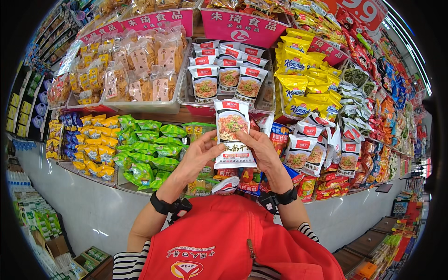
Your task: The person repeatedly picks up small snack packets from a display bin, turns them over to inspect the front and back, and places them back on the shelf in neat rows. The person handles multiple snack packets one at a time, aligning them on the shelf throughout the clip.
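A white packet of noodles (pixel 232 122) with a red label and a picture of noodles is held upright between both hands, in front of my chest. My left hand (pixel 201 154) grips its left edge, thumb on the front. From the other side my right hand (pixel 260 147) holds it, the thumb lying over the printed noodle picture. Just beyond is a clear plastic bin (pixel 269 101) where similar white packets (pixel 204 84) stand in rows. More such packets (pixel 301 150) lean in a loose pile to the right of my right hand.
Green snack bags (pixel 140 175) and yellow bags (pixel 105 154) fill bins at the left. Behind them stands a bin of clear-wrapped crisps (pixel 140 66). Yellow chip bags (pixel 294 87) are heaped at the right. Colourful bags (pixel 250 180) lie below the held packet, near the red vest (pixel 217 231).
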The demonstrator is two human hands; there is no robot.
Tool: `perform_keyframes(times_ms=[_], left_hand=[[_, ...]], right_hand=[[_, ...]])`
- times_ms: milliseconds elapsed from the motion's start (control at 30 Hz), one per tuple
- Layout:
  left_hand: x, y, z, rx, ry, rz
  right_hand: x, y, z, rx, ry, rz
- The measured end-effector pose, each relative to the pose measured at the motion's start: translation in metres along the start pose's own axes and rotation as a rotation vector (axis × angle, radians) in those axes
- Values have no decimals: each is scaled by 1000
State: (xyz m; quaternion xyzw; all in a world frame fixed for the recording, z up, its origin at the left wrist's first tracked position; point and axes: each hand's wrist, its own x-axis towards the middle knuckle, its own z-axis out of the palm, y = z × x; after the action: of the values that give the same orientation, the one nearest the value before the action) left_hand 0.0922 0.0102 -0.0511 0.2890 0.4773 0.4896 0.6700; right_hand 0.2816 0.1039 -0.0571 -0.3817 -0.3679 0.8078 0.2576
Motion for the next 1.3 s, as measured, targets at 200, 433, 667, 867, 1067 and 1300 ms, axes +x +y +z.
perform_keyframes(times_ms=[200,433,667,867,1067,1300], left_hand=[[10,-7,-5,11,1,40],[18,-2,-7,22,-31,133],[40,65,-16,561,13,512],[90,100,-39,538,346,826],[125,62,-55,876,196,513],[170,51,-59,1240,-71,289]], right_hand=[[2,-3,7,-99,39,-41],[9,-48,7,-448,82,-16],[29,-112,14,-436,-23,-324],[86,-138,0,-562,135,-618],[152,-98,-25,-1205,304,-602],[218,-60,-64,-1064,308,-336]])
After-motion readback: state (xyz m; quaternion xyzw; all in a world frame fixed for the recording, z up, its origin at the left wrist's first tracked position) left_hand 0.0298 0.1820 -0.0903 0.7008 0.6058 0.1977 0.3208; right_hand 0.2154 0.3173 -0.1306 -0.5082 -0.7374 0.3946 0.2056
